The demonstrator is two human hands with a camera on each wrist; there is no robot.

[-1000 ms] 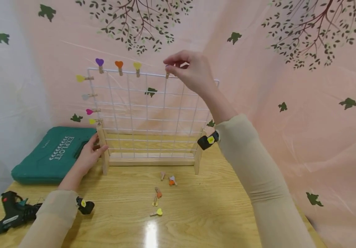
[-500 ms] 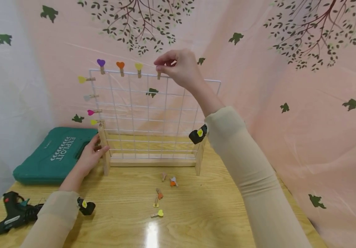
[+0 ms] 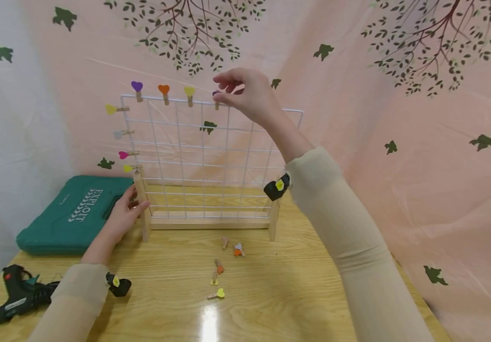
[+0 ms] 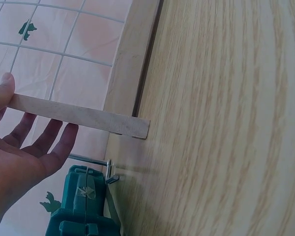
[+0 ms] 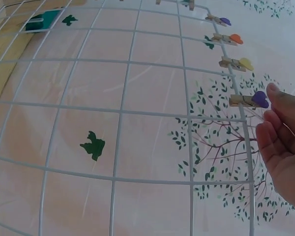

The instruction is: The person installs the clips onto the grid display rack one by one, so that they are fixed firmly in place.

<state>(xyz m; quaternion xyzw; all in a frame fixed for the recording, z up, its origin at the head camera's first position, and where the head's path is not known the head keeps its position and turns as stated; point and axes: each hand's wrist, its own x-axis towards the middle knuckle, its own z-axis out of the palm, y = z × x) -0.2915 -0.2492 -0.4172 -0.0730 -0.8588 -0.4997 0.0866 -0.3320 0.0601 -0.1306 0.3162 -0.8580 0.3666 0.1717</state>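
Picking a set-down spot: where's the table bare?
Biggest free patch in the head view: table between the loose clothespins and the right sleeve, in front of the grid stand. A second lies between the left wrist camera and those clothespins. Crowded: the left end, with glue gun and green case.

- Glossy light wood-grain table (image 3: 288,294), bearing a bright reflection.
- On its left side, green "EXPLOIT" case (image 3: 67,216), lying flat.
- Black glue gun (image 3: 20,297) in front of the case.
- Wooden grid stand (image 3: 211,223), upright.
- Before the stand, loose heart-topped mini clothespins (image 3: 220,293), some yellow, some orange.
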